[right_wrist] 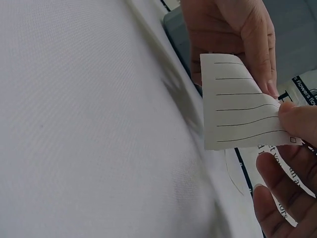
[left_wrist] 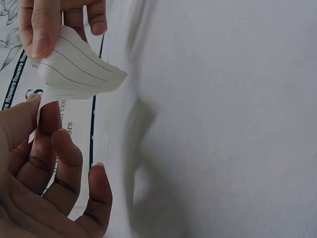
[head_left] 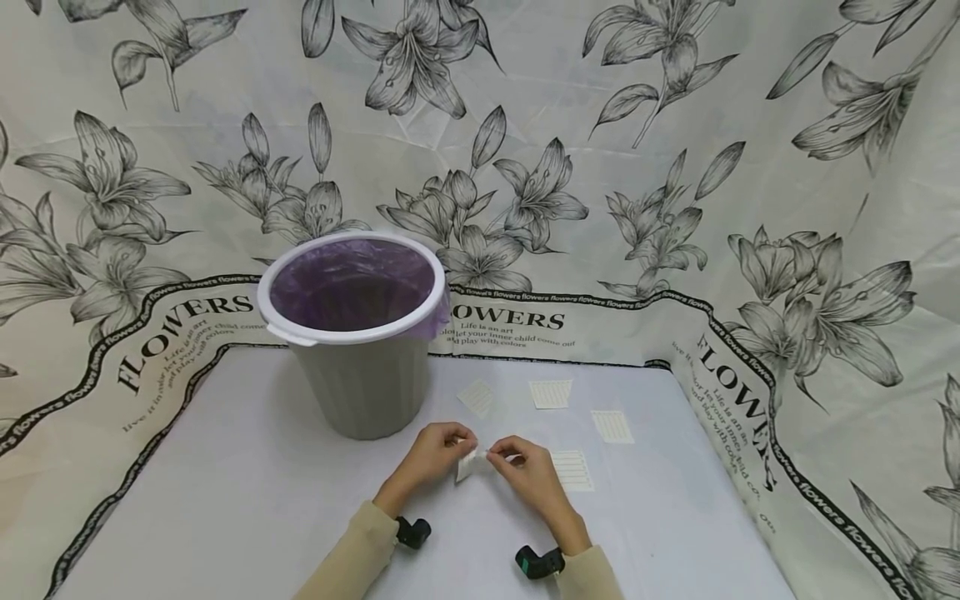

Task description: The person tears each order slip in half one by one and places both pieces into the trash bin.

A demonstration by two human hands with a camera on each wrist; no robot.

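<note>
A small lined sheet of paper [head_left: 470,467] is held between both hands over the white table. My left hand [head_left: 441,450] pinches one edge of it between thumb and index finger. On the other side my right hand [head_left: 527,468] pinches the paper the same way. The left wrist view has the lined paper [left_wrist: 74,67] bent and curving between the two sets of fingertips. From the right wrist, its ruled face [right_wrist: 235,106] appears mostly flat, with the right thumb [right_wrist: 297,119] pressed on a corner.
Several other lined paper pieces lie on the table [head_left: 225,483], including one lined sheet [head_left: 573,471] beside my right hand and another piece [head_left: 551,394] farther back. A grey bin [head_left: 367,392] with a white rim and purple liner stands behind my left hand. Flower-print cloth [head_left: 645,208] surrounds the table.
</note>
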